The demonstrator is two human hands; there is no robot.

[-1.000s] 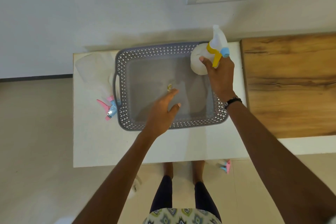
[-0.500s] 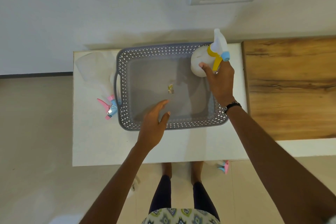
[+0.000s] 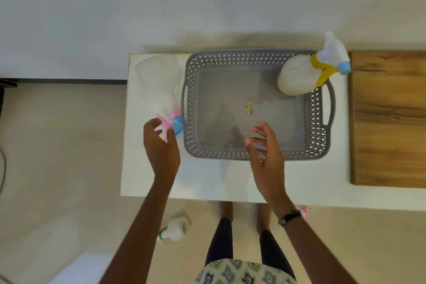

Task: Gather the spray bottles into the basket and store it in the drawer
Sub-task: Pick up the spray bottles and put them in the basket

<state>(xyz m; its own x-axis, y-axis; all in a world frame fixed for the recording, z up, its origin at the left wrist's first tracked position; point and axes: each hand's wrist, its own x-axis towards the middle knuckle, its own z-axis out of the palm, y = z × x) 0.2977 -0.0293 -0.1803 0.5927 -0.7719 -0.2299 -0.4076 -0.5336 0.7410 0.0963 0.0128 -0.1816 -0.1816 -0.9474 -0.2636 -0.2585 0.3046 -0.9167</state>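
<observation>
A grey perforated basket (image 3: pixel 255 157) sits on the white table (image 3: pixel 207 180). A white spray bottle with a yellow and blue trigger head (image 3: pixel 299 76) stands in the basket's far right corner, with no hand on it. A clear spray bottle with a pink and blue head (image 3: pixel 161 80) lies on the table left of the basket. My left hand (image 3: pixel 161 147) is open, its fingertips at the pink trigger. My right hand (image 3: pixel 267 152) hovers open over the basket's near rim, holding nothing.
A wooden surface (image 3: pixel 389 117) adjoins the table on the right. On the floor lie a white bottle with a green collar (image 3: pixel 176 228) and a pink-tipped bottle (image 3: pixel 303 211) mostly hidden under the table edge. A wall runs behind the table.
My right hand let go of the white bottle in the basket and drew back toward me. My left hand moved left from the basket to the pink trigger.
</observation>
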